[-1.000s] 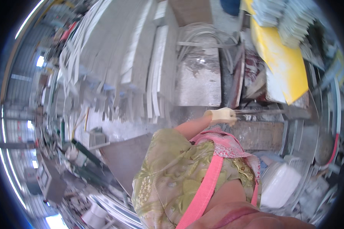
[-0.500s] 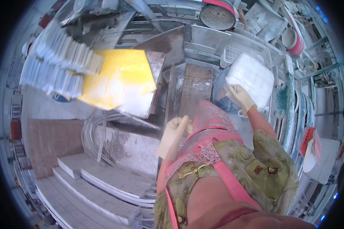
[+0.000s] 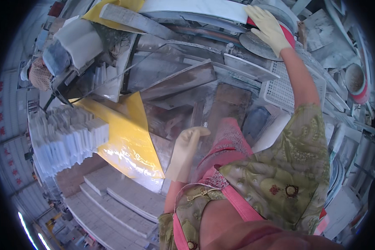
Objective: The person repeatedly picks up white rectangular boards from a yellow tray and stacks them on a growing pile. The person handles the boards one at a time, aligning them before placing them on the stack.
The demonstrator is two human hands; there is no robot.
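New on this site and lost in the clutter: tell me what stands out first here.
The yellow sheet glares at centre left, beside a stack of white tiles. At the top right, the gloved right hand rests on a round grey disc under a long white slab. The gloved left hand hangs free at centre.

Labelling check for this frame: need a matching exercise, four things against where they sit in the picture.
Things:
1. right hand
2. left hand
3. yellow sheet
4. white basket

Places:
A. under the raised right forearm, right of centre
B. top right, resting on a round disc beside a long white slab
C. centre, hanging free in front of the body, touching nothing
D. left of centre, next to a stack of white tiles

Pairs: 1-B, 2-C, 3-D, 4-A
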